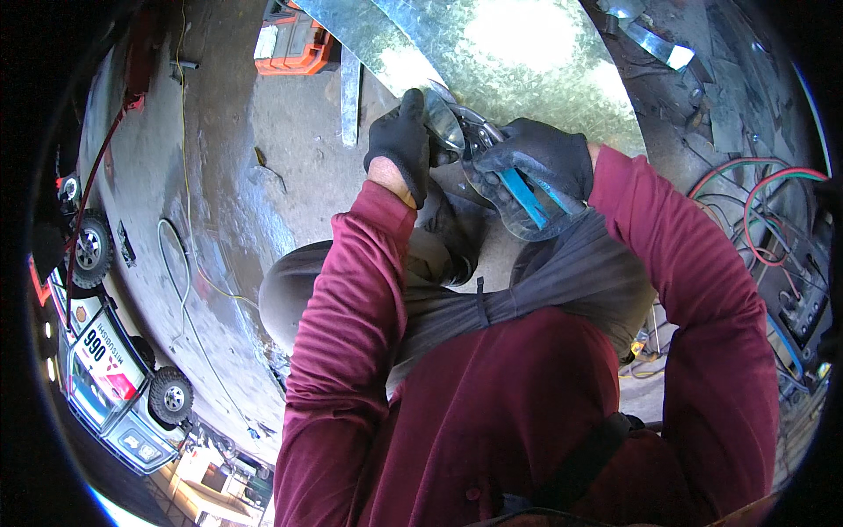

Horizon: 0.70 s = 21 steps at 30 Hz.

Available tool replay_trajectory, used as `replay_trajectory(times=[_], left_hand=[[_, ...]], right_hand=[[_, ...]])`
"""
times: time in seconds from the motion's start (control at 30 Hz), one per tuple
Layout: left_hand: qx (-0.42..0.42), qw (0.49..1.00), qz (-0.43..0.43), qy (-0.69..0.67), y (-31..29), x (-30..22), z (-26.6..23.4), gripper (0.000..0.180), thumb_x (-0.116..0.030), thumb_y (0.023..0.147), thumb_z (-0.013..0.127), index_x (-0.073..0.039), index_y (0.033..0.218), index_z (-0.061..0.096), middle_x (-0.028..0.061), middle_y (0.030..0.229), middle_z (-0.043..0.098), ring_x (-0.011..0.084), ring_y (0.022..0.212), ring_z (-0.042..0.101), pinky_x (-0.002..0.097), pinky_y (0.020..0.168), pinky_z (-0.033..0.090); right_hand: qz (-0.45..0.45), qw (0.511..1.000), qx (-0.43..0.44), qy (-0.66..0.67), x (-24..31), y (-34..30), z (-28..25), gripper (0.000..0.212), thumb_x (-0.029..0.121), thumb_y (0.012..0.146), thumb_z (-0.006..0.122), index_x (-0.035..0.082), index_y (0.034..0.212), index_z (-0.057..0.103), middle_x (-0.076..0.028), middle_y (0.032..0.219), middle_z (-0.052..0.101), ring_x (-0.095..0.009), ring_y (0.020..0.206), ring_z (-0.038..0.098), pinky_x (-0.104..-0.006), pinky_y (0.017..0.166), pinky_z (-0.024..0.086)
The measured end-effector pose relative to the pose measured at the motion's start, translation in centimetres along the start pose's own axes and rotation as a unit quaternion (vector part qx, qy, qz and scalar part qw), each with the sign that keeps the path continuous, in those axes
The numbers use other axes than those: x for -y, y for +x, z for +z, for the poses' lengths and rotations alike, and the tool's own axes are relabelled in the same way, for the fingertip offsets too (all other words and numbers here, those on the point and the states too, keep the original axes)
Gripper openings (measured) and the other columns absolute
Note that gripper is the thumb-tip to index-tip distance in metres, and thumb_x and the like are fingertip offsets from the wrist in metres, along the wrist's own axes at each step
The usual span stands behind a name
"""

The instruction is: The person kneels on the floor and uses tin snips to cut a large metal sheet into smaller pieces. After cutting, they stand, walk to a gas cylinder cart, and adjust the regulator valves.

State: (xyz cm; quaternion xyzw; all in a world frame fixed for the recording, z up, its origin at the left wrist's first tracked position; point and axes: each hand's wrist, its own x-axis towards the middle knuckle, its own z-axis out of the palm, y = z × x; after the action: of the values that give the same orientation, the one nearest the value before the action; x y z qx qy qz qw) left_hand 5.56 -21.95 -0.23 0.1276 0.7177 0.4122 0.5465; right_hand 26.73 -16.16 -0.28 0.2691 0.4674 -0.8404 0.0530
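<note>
A large shiny metal sheet (518,79) spreads out in front of me. My right hand (540,158), in a dark glove, is wrapped round snips with blue handles (524,198). Their metal jaws (477,125) point away to the left and meet the near edge of the sheet. Close by on the left, my gloved left hand (399,140) grips a curled metal strip (444,121) beside the jaws. A rounded length of metal (531,230) hangs below the snips, over my lap. The left fingertips are partly hidden.
An orange and grey toolbox (294,44) stands at the far left, with a narrow metal strip (350,97) on the floor beside it. Red and green hoses (755,211) coil at the right, near metal scraps (659,44). A vehicle (114,360) is at the left.
</note>
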Motion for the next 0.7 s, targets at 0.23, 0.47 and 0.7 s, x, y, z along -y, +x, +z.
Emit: replay_trajectory(times=[0.23, 0.47, 0.7], left_hand=[[0.077, 0.994, -0.013, -0.078, -0.2, -0.2, -0.2, 0.039, -0.042, 0.108, 0.052, -0.006, 0.114, 0.067, 0.0069, 0.084, 0.066, 0.0209, 0.060, 0.057, 0.0384, 0.060, 0.055], [0.080, 0.996, -0.034, -0.035, -0.7, 0.1, -0.1, 0.038, -0.042, 0.109, 0.049, -0.009, 0.111, 0.068, 0.0044, 0.080, 0.065, 0.0199, 0.056, 0.053, 0.0421, 0.074, 0.056], [0.095, 0.993, -0.017, -0.071, -0.9, -0.1, -0.1, 0.043, -0.042, 0.108, 0.049, -0.006, 0.093, 0.066, 0.0051, 0.065, 0.057, 0.0191, 0.051, 0.052, 0.0361, 0.056, 0.047]], right_hand=[[-0.001, 0.987, -0.149, -0.058, -1.7, 0.7, 1.4, 0.025, 0.027, 0.090, 0.068, 0.002, 0.091, 0.071, -0.009, 0.076, 0.071, -0.018, 0.068, 0.068, -0.0327, 0.067, 0.053], [-0.081, 0.976, -0.038, -0.200, 1.2, -1.0, -0.4, 0.027, 0.025, 0.094, 0.067, 0.002, 0.106, 0.074, -0.009, 0.088, 0.073, -0.015, 0.076, 0.068, -0.0313, 0.072, 0.055], [-0.003, 0.999, -0.025, -0.046, 1.4, -0.8, -0.8, 0.026, 0.023, 0.097, 0.066, -0.001, 0.102, 0.073, -0.009, 0.085, 0.072, -0.015, 0.073, 0.067, -0.0308, 0.070, 0.055]])
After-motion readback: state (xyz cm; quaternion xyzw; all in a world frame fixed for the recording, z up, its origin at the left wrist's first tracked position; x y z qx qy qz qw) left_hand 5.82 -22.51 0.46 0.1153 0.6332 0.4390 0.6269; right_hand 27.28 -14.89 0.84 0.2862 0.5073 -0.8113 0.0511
